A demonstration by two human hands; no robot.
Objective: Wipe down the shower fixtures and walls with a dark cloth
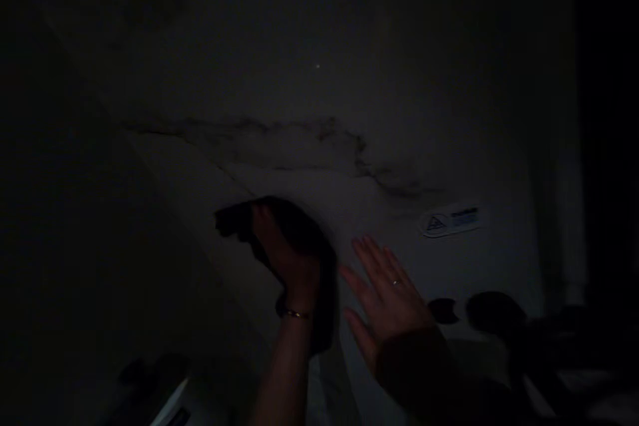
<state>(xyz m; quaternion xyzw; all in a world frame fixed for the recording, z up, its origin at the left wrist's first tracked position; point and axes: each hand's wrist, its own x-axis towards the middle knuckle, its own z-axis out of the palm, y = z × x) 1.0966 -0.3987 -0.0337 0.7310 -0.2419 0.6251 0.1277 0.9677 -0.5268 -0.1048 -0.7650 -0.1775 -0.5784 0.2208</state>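
Dark cloth (299,239) sits in the left hand (287,259), pressed against a pale, dimly lit surface (309,80). Landmark for all positions: the small label sticker (452,219) on that surface. Cloth lies well to the left of the sticker, at about the same height; part of it hangs down past the wrist toward the lower edge of view.

Left hand — fingers curled shut around the cloth, bunching it; a thin bracelet (294,313) shows at the wrist below.

Right hand (387,299) — below and left of the sticker, between it and the cloth. Fingers spread and straight, palm turned toward the pale surface, holding nothing. Whether the palm actually touches the surface cannot be told in this light. A ring (396,283) shows on one finger; a dark sleeve covers the forearm.

Dark irregular stain line (299,140) runs across the surface above and left of the sticker, above both hands.

Two dark rounded shapes (479,309) lie below the sticker, just right of the right hand; too dim to identify. Remainder of the view is nearly black.
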